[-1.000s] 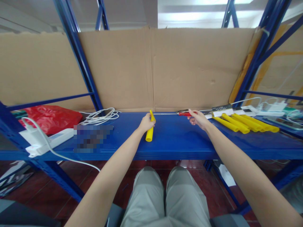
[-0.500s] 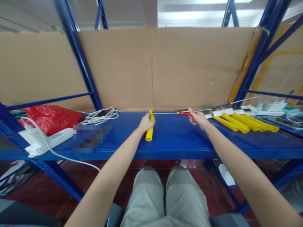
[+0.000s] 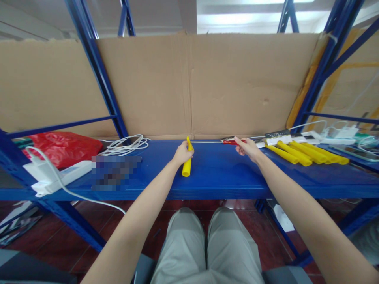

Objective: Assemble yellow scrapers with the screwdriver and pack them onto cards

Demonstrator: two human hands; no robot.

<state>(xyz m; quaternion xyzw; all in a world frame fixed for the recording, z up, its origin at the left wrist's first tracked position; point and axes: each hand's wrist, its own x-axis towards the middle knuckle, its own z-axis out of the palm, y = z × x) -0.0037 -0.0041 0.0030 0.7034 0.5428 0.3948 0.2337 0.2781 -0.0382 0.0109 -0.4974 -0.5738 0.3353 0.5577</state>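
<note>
Near the middle of the blue shelf [image 3: 219, 173], the left hand [image 3: 182, 153] pinches a yellow tube [image 3: 186, 169] by its flattened far end, the round open end pointing toward the front edge. To its right, the right hand [image 3: 245, 149], fingers curled, is at a red-handled tool [image 3: 228, 142]; whether it grips or merely touches this, I cannot tell. Beyond that hand lie more yellow tubes [image 3: 281, 154] side by side, just in front of a black-and-white box [image 3: 278, 137]. Leftward are a coiled white cable [image 3: 127, 146], a white power strip [image 3: 71, 173] and a red plastic bag [image 3: 69, 148].

Hands [image 3: 181, 154] apart — yellow tube [image 3: 186, 168] gripped, red tool [image 3: 228, 142]
</note>
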